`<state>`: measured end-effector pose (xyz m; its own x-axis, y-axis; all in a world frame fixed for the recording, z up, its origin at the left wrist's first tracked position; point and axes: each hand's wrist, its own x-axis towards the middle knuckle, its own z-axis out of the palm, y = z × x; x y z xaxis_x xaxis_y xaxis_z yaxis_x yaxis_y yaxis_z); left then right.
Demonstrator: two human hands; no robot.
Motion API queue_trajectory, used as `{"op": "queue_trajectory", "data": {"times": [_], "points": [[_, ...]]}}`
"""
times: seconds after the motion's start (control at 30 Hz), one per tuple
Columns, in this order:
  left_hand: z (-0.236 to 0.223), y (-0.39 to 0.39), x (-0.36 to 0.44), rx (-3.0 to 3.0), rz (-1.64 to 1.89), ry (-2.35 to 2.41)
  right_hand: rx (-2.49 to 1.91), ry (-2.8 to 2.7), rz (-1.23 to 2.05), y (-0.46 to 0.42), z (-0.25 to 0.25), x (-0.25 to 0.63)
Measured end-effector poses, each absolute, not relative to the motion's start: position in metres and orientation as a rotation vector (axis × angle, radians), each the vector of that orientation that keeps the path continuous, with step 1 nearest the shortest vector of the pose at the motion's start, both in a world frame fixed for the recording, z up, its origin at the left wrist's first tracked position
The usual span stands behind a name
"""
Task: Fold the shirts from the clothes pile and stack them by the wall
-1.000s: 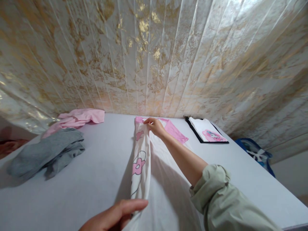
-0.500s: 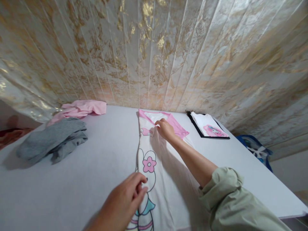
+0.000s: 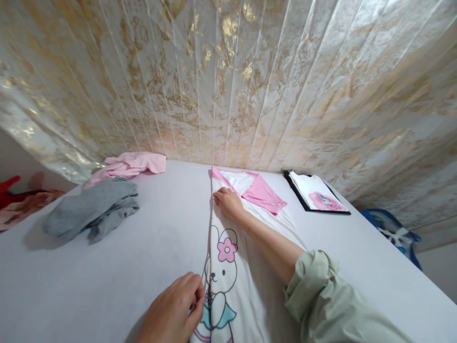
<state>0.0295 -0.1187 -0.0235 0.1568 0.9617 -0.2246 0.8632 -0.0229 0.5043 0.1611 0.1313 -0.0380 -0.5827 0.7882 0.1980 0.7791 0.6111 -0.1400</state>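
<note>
A white shirt with pink neck trim, a pink sleeve and a rabbit print lies folded lengthwise on the white-covered surface. Its collar end points away from me. My right hand is closed with fingers pinched at the fold's left edge, just below the neckline, partly covering a small pink print. Beside the lower left edge, level with the rabbit's body, is my left hand. Its fingers are curled together against the cloth's edge, and what lies between them is hidden.
Grey cloth and pink cloth lie crumpled at the left. A folded white garment with a pink print rests on black cloth at the right. Beyond the right edge stands a blue-trimmed bag. A gold-patterned curtain hangs behind.
The raised shirt edge has come down flat, showing the rabbit print. My right hand has shifted to the fold's left edge below the neckline. The left hand let go, then closed beside the edge.
</note>
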Motion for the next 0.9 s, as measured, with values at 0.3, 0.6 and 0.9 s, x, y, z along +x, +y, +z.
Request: {"op": "queue_trajectory", "data": {"times": [0.3,0.6,0.9], "points": [[-0.039,-0.122,-0.001,1.612,0.362,1.625,-1.291,-2.673,0.04,0.152,-0.036,0.152],[-0.018,-0.111,-0.03,1.51,0.499,1.702,-1.419,-2.546,-0.081,0.154,-0.048,0.133],[-0.018,-0.034,-0.006,1.722,0.494,1.867,-1.455,-2.445,-0.114,0.144,-0.053,0.131]]}}
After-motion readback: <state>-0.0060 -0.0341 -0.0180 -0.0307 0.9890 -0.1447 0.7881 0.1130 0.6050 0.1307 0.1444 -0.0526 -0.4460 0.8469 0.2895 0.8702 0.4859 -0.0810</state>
